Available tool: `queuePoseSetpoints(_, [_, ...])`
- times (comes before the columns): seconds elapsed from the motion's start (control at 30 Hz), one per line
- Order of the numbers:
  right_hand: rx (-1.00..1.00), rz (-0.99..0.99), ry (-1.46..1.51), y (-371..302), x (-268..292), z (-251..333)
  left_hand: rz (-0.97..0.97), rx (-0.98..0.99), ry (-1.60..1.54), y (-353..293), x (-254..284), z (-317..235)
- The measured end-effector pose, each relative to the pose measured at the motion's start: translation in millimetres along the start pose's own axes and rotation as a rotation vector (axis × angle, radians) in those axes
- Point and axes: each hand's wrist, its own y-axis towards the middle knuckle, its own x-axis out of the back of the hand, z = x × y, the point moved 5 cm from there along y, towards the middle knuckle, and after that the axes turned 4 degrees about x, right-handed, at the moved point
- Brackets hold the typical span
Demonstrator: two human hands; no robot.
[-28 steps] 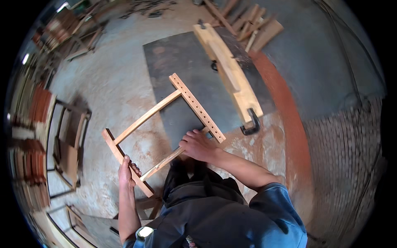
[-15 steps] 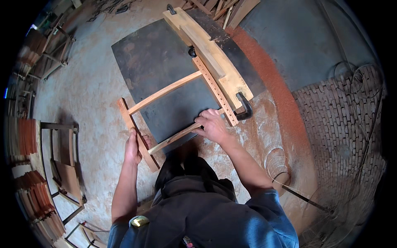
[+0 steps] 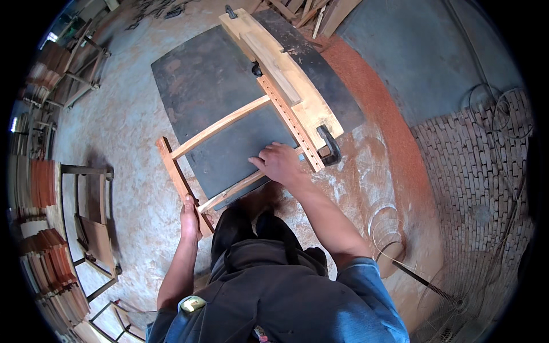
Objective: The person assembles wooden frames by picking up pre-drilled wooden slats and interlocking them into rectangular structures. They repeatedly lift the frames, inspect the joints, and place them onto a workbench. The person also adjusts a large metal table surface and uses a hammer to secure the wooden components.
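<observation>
A wooden frame lies partly over the dark table panel (image 3: 200, 80). It has a plain left rail (image 3: 176, 170), a right rail with a row of small holes (image 3: 291, 123), and two slats between them. My left hand (image 3: 190, 219) is closed around the near end of the left rail. My right hand (image 3: 278, 164) is over the near slat (image 3: 231, 192), close to the holed rail, thumb stretched away from bent fingers; it appears to hold nothing. The far slat (image 3: 220, 127) is untouched. Against the holed rail's far side sits a pale thick board (image 3: 306, 94).
A black clamp (image 3: 330, 146) grips the board's near end, another clamp (image 3: 230, 11) its far end. Racks with stacked wood strips (image 3: 43, 183) stand at left. Reddish sawdust (image 3: 372, 103) and bricks (image 3: 463, 154) lie right. A wire-guarded fan (image 3: 457, 303) is low right.
My right hand has come off the near slat, shifting slightly left and away from me, its thumb now spread. The frame and table appear shifted slightly left in view. My left hand keeps its grip.
</observation>
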Motion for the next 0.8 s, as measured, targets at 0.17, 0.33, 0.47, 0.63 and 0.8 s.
queuePoseSetpoints(0.17, [-0.134,-0.106,-0.006,0,4,-2,-0.022,0.038,-0.07,-5,-6,-4])
queuePoseSetpoints(0.33, [-0.194,-0.108,-0.02,1,5,-2,-0.047,0.043,-0.063,-8,-6,-2])
queuePoseSetpoints(0.47, [-0.094,-0.107,0.028,-1,4,2,-0.03,0.072,-0.067,-9,-5,-1])
queuePoseSetpoints(0.63, [0.187,0.081,0.036,-7,25,21,0.017,0.092,-0.081,-11,5,-11])
queuePoseSetpoints(0.8, [0.201,0.2,-0.015,10,60,42,0.387,0.053,-0.21,-46,29,-58])
